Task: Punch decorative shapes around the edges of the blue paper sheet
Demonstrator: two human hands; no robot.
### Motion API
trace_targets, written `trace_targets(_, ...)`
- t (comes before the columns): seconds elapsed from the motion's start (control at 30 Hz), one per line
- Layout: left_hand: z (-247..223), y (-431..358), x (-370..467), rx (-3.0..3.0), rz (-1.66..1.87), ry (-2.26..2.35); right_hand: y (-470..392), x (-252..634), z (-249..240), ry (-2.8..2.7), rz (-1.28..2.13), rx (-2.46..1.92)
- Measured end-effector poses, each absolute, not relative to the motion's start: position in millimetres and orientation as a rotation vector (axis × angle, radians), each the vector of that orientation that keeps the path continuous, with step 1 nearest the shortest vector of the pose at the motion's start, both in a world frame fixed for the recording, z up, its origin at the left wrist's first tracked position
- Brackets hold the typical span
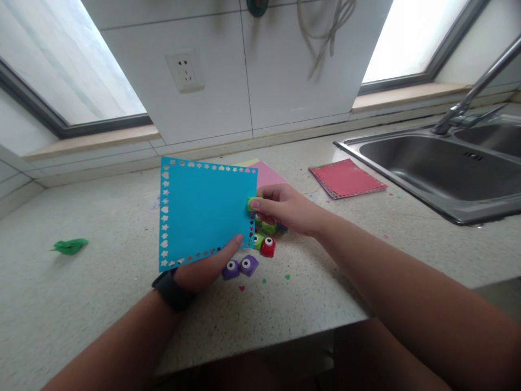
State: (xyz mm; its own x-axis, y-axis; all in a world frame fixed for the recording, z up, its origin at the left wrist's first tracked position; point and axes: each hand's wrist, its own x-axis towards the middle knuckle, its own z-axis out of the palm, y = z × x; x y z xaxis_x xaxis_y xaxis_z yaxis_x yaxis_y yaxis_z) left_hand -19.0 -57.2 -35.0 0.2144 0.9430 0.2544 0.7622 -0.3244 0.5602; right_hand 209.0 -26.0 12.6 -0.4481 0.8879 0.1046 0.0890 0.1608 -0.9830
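A blue paper sheet [207, 209] is raised above the counter, with star, heart and flower holes punched along its edges. My left hand [211, 266] grips it from below, thumb on the front and the other fingers hidden behind. At the sheet's right edge, my right hand [285, 209] pinches a green craft punch [254, 204] between thumb and fingers. Just below lie a red punch [267, 247], a purple punch [248, 264], another purple punch [231, 269] and some green ones, partly hidden.
Pink paper [266, 175] lies behind the blue sheet. A stack of red punched sheets [348, 178] rests near the steel sink [439, 168]. A crumpled green piece [70, 246] is at the left. Small paper cutouts dot the counter [101, 309].
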Motion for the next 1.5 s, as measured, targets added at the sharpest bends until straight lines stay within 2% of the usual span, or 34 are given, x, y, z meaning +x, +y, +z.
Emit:
trace_targets(0.5, -28, -60, -11, 2.19, 0.878, 1.679, -26, 208, 15, -1.724, 1.341, -0.943)
trace_targets(1.5, -20, -61, -12, 2.164, 0.656, 1.608, -24, 201, 7, -1.585, 1.358, -0.919)
